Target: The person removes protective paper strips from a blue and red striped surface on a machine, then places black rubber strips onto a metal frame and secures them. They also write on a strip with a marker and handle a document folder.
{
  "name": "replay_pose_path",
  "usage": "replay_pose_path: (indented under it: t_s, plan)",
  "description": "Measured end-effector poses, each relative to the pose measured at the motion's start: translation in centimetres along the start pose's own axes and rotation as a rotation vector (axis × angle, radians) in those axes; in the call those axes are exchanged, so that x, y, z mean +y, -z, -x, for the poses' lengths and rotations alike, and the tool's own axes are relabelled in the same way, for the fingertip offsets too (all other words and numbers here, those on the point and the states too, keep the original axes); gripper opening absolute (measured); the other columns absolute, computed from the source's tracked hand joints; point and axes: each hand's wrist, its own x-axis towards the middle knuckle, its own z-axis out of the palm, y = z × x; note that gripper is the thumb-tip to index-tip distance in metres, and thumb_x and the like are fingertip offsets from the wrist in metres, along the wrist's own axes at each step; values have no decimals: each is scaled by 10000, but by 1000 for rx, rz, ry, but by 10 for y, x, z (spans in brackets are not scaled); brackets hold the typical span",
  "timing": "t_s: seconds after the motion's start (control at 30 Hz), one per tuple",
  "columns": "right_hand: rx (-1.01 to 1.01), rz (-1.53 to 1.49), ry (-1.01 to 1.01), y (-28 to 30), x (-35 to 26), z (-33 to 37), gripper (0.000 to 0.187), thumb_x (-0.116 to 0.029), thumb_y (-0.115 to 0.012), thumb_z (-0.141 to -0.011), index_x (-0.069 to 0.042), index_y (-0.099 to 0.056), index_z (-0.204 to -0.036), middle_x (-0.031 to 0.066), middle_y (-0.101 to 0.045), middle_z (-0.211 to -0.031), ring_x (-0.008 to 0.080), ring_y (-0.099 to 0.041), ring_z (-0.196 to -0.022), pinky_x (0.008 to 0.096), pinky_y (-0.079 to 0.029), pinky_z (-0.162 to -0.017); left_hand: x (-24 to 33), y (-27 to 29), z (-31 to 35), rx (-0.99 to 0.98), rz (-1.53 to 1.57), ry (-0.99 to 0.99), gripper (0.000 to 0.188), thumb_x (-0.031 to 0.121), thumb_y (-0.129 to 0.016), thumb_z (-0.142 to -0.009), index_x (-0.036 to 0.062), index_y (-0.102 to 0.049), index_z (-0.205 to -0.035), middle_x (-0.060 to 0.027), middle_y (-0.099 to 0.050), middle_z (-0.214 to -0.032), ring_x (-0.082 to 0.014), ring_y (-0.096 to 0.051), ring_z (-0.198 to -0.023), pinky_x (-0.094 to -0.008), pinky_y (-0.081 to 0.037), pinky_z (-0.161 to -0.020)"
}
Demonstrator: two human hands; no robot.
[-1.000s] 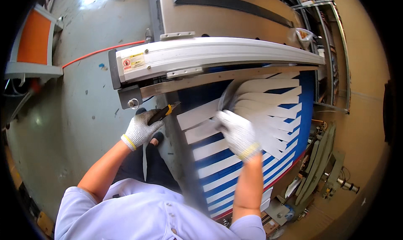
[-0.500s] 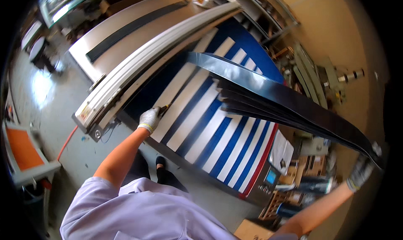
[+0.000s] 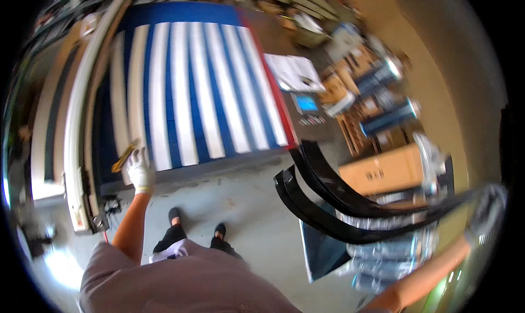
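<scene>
My left hand (image 3: 140, 172), in a white knit glove, holds a yellow-and-black utility knife (image 3: 124, 157) at the near left edge of a blue machine bed (image 3: 186, 13). Long white strips (image 3: 180, 94) lie side by side across that bed. Far out to the right, my gloved right hand (image 3: 486, 214) is closed round the ends of several glossy black flexible strips (image 3: 339, 232). Their bands sag in curves, and the free ends hang near the bed's front right corner. Motion blurs the right hand's fingers.
A pale gantry beam (image 3: 79, 110) spans the bed's left side. Beyond the red edge sit a control panel (image 3: 307, 103) and white papers (image 3: 295, 72). Cardboard boxes (image 3: 383, 168) and plastic-wrapped bundles (image 3: 391, 253) crowd the right, beside grey floor (image 3: 257, 203).
My view has swung to the right. The black strips have come off from over the bed and now hang beyond its front right corner. The left hand still holds the knife.
</scene>
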Motion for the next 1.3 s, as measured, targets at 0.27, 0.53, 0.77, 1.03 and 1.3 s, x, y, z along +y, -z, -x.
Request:
replay_pose_path:
  t_s: [0.27, 0.53, 0.77, 1.03, 1.3]
  plan:
    - [-368, -170, -509, -147, 41, 242, 207, -162, -617, -917, -22, -614, -1070, 84, -650, -1006, 174, -622, -929, 303, -513, -820, 254, 37, 192, -264, 849, -891, 686, 244, -753, -796, 26, -461, -1377, -215, -554, -1302, -340, -536, -1213, -414, -422, -1027]
    - [-399, -561, -875, -37, 68, 451, 217, -52, -582, -922, 6, -586, -1131, 71, -608, -1069, 152, -592, -966, 311, -513, -856, 451, 83, 448, -957, 935, -1174, 899, 265, -787, -686, 50, -358, -1447, -227, -534, -1264, -398, -502, -1189, -421, -414, -1018]
    - [-334, -961, -847, -20, 37, 530, 288, -46, -591, -913, -33, -552, -1198, 39, -603, -1043, 126, -562, -989, 317, -480, -912, 398, 86, 533, -951, 977, -1122, 819, 68, -742, -700, 12, -377, -1430, -219, -506, -1341, -364, -485, -1249, -400, -419, -1037]
    - [-633, -1021, -659, -55, 18, 541, 323, -87, -575, -929, -46, -540, -1248, 80, -614, -1166, 211, -597, -1075, 372, -494, -924, 316, 87, 551, -339, 826, -1044, 604, -40, -546, -704, 32, -503, -1303, -218, -555, -1102, -406, -570, -1004, -450, -483, -883]
    - [-1192, 25, 118, -171, -128, 495, 523, -384, -748, -748, -7, -537, -1042, 197, -603, -969, 313, -622, -968, 416, -502, -817, 170, 111, 512, -273, 410, -884, 603, 152, -683, -672, 43, -544, -1249, -201, -570, -980, -397, -565, -882, -475, -468, -813]
